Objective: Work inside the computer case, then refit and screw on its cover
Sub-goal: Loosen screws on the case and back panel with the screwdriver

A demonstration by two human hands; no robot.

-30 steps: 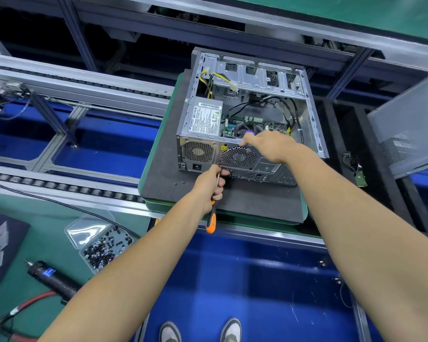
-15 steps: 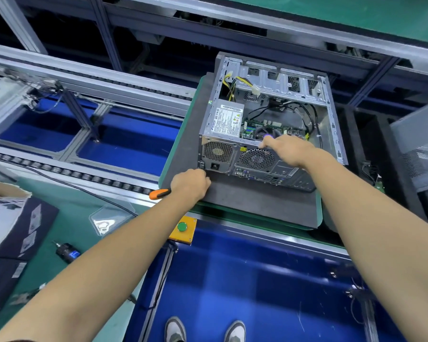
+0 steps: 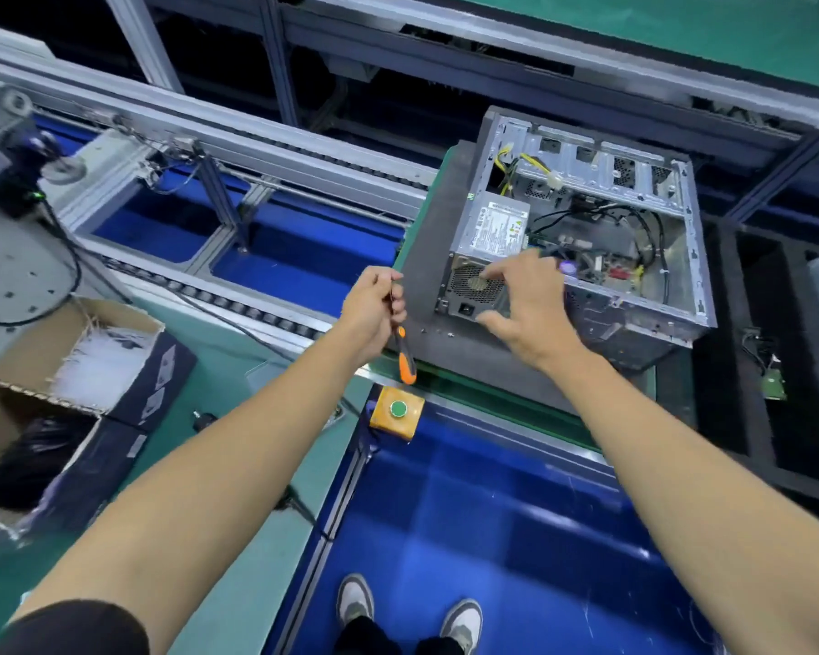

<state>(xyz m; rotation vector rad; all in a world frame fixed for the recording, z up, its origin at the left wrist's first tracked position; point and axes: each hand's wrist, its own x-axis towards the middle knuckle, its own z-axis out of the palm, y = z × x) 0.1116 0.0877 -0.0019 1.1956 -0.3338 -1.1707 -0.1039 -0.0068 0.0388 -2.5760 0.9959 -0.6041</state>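
Open grey steel computer case (image 3: 582,229) lies on its side on the dark grey foam mat (image 3: 426,281) of the green-edged pallet (image 3: 445,371), toward the mat's far right corner; cover off, power supply and cables exposed. Left hand (image 3: 374,309) holds the orange-and-black-handled screwdriver (image 3: 405,352), grip closed round the shaft, handle hanging down over the mat's near left edge. Right hand (image 3: 526,300) is spread at the case's rear panel, fingers relaxed, holding nothing; motion blur, so contact with the fan grille cannot be confirmed. Small dark specks (image 3: 438,332) on the mat just beside the case are probably loose screws. Step in hand, by judgement: still interior work. Advice: steady the case with the right hand, regrip the screwdriver by its handle, keep cables clear of the rim, and collect the screws before refitting the cover.
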